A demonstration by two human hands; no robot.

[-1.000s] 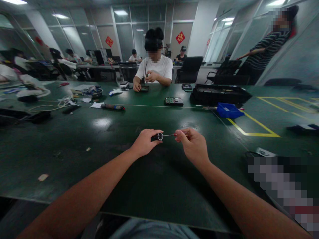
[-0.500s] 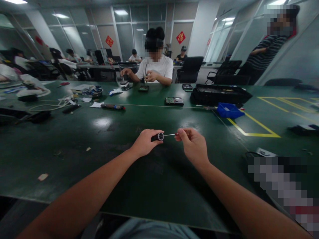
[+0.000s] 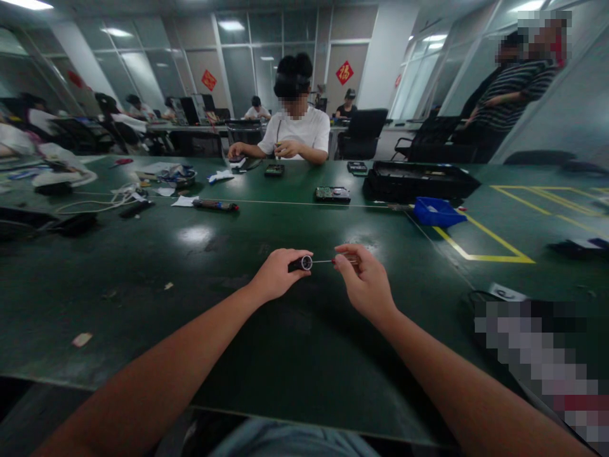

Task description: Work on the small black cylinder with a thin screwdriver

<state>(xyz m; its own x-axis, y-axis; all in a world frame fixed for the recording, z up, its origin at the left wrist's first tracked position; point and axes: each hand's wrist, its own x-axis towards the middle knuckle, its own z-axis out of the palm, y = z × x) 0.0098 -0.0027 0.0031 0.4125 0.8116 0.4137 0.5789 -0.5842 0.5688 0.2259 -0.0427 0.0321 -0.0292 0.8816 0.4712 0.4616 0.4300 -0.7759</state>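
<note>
Ten fingers (image 3: 343, 270) grip a black cylinder (image 3: 306, 262) and screwdriver (image 3: 349, 259) above a green table (image 3: 266, 355), office chairs (image 3: 364, 132) beyond.

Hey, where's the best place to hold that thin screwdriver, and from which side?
Probably by its handle, coming from the right, as the right hand does. The handle is thicker than the slim metal shaft, which points left to the round end of the black cylinder. The left hand takes up that side.
</note>
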